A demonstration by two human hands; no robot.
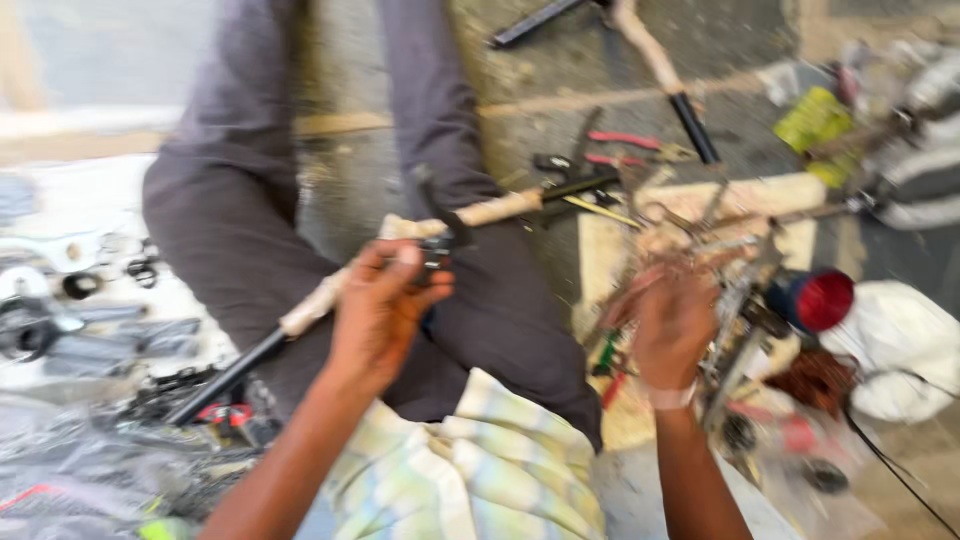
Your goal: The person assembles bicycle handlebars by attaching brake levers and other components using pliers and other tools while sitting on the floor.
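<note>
Your left hand (380,310) is closed around the middle of the handlebar (400,265), fingers pinched at a small dark clamp (440,245) on it. The handlebar lies slantwise across your lap, pale-wrapped with black grips, one end low to the left, the other up and right. Your right hand (675,320) sits well right of the handlebar, over a heap of metal parts (740,300); blur hides whether it is gripping anything, so cannot tell.

Risks, judged from this:
- You hold the handlebar with one hand only, off-centre. The long low end could swing down into the black clutter (190,400) below it, or roll off your thigh.
- Fingers are right at the clamp; a slip could pinch them.
- Your right hand is working blind in a tangle of sharp-looking bits, so a snag or scrape looks likely.
- The red-handled pliers (630,145) beyond the handlebar's upper end lie loose on the floor (520,60), easy to knock.

Containers: none clearly seen. A yellow-green thing (815,120) far right of the handlebar may be a box or a bag; contents not visible. A white bag-like bundle (900,340) beside a red cap (825,298): too blurred to say what it holds.
</note>
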